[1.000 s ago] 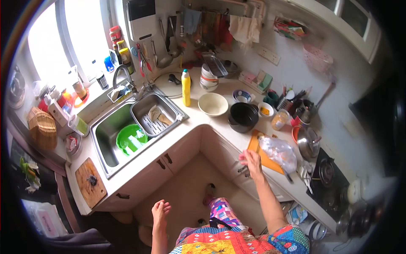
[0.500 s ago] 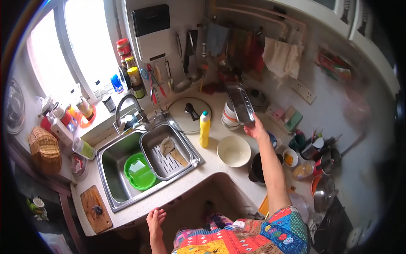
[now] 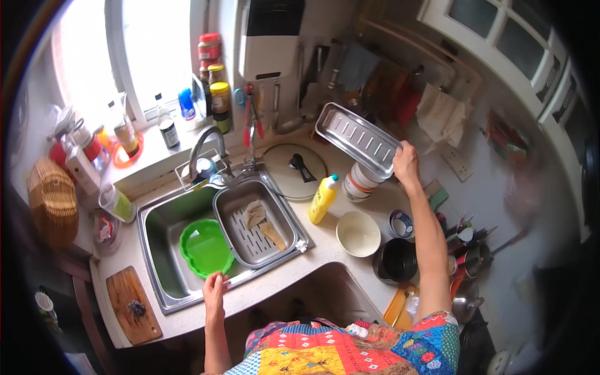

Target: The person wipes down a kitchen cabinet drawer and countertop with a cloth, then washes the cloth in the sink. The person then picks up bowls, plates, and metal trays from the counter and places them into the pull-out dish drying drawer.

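Note:
My right hand [image 3: 406,164] grips one end of a rectangular metal tray [image 3: 359,139] with a row of slots. The tray is tilted above a stack of white containers [image 3: 360,182] at the back of the counter. My left hand [image 3: 215,286] holds nothing, its fingers loosely bent over the front rim of the sink [image 3: 164,275]. Just beyond those fingers, a green scalloped basin [image 3: 205,244] lies in the sink. A slotted metal drain basket [image 3: 250,245] with two brownish pieces in it sits at the sink's right side.
A yellow detergent bottle [image 3: 323,199] stands beside a cream bowl [image 3: 358,233]. A black pot [image 3: 396,259] is near my right forearm. Behind the sink rises the faucet [image 3: 203,140], with a glass lid [image 3: 294,170] to its right. A cutting board [image 3: 132,306] lies at left.
The metal tray has turned so its slotted face shows, still in my right hand. My left hand has moved up to the sink's front edge. The view has shifted.

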A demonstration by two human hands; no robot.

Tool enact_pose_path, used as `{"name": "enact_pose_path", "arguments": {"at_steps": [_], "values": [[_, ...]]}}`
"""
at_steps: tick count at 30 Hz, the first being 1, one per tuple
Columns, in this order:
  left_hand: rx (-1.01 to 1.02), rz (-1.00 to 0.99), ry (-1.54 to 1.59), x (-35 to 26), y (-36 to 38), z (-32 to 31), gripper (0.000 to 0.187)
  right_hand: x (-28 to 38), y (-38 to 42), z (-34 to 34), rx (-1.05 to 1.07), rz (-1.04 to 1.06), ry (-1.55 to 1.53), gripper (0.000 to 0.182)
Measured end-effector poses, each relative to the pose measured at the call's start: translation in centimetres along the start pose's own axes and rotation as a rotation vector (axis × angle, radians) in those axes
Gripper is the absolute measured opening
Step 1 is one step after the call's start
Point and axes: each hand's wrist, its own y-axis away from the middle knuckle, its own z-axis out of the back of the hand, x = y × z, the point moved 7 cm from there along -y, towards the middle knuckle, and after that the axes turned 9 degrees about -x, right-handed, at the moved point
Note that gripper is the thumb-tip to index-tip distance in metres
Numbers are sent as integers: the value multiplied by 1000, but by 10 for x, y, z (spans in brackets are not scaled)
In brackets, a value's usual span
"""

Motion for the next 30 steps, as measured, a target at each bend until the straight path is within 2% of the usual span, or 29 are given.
{"name": "enact_pose_path", "arguments": {"at_steps": [2,3,5,7,9,11,13,18,21,23,24,25,27,30], "values": [[32,-117,10,-22,-22,-9,31,111,18,34,-32,292,34,17],[40,-171,26,-37,-29,-17,34,131,25,33,-20,304,30,17],[73,-252,83,-72,-38,-33,27,179,48,28,-49,596,180,14],[107,-353,85,-94,-53,-48,25,215,74,24,-38,756,240,19],[87,-447,80,-109,-70,-58,24,237,95,18,-14,831,236,22],[90,-398,138,-120,-85,-70,24,250,113,15,-28,930,261,26],[76,-422,70,-130,-99,-80,26,263,129,15,-22,986,222,28],[70,-486,11,-136,-130,-102,30,275,157,10,18,1014,198,28],[118,-499,145,-130,-136,-103,22,275,169,2,67,988,150,30],[82,-440,86,-125,-138,-97,10,275,173,-4,108,904,44,28],[-4,-482,124,-127,-136,-90,9,275,176,-8,109,903,42,28],[-5,-481,122,-125,-136,-88,9,274,176,-12,133,835,-25,25],[-169,-511,-56,-122,-136,-73,15,274,178,-20,160,765,-94,22],[-221,-509,-186,-112,-138,-61,17,250,181,-49,427,348,-200,16]]}}
